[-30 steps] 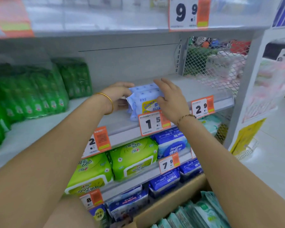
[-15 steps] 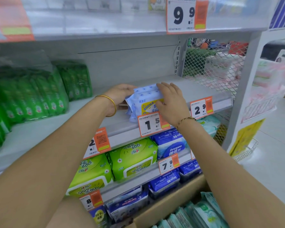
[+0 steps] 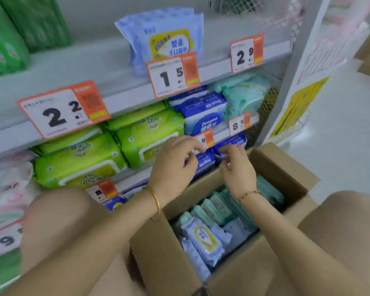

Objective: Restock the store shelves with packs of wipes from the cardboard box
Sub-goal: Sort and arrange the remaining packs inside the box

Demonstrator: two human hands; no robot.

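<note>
Cardboard box (image 3: 282, 167), open at near right under the shelves (image 3: 83, 67), holds teal and pale blue packs of wipes (image 3: 203, 238) on edge for picking; left hand (image 3: 173, 167) and right hand (image 3: 238, 171) hover above, fingers (image 3: 187, 144) loosely curled, empty. Shelved packs (image 3: 165, 39) stand face-out behind the 1.5 tag (image 3: 171, 75); pale floor (image 3: 340, 124) at right

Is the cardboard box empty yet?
No. Light blue and teal packs of wipes lie packed inside the open cardboard box.
</note>
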